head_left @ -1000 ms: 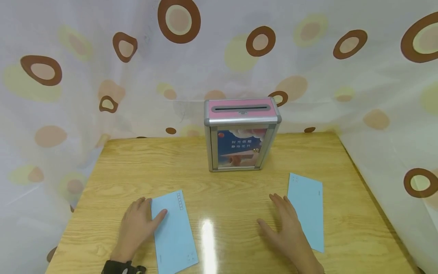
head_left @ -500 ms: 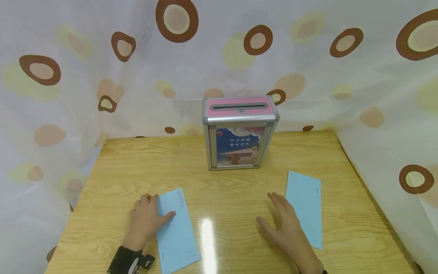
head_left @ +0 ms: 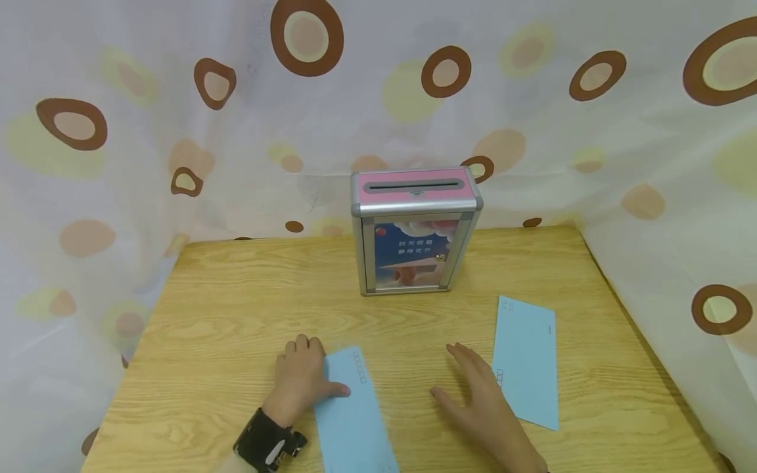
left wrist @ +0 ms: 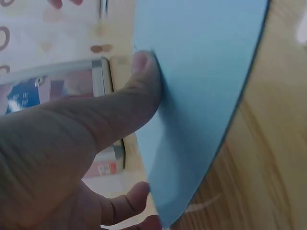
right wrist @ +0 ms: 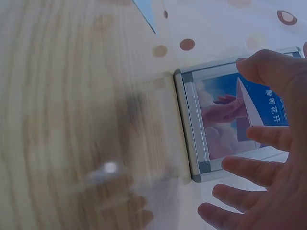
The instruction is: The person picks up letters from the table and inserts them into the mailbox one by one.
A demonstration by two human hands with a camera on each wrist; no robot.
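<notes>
Gripping a pale blue rectangular paper envelope (head_left: pixel 353 420) in the left hand (head_left: pixel 301 378), with thumb laid across the top face and fingers bent at its left edge. Shifted clearly to the right and closer to the person's body since half a second ago, hand and paper together. Now covering the place on the light wood-grain tabletop (head_left: pixel 236 295) where a white glare streak showed before. Holding nothing in the right hand (head_left: pixel 481 407), with fingers loosely spread; drawn slightly left and back since then. Cannot tell whether touching the wood there.

Lying flat just right of that hand, in the same spot as before, a second pale blue paper envelope (head_left: pixel 529 361); now showing small printed boxes at its left edge, covered earlier by the hand. Standing upright beyond both hands, unmoved, a silver-framed box with a pink slotted top (head_left: pixel 414 236). Hung behind, a white sheet with brown and yellow blobs (head_left: pixel 355 98).

Cut off along the bottom of the head view: the near end of the gripped envelope, in full sight a second ago. Hard to make out how far the left fingers reach beneath the paper. Partly masked in both wrist views by the hands: the silver-framed box.
</notes>
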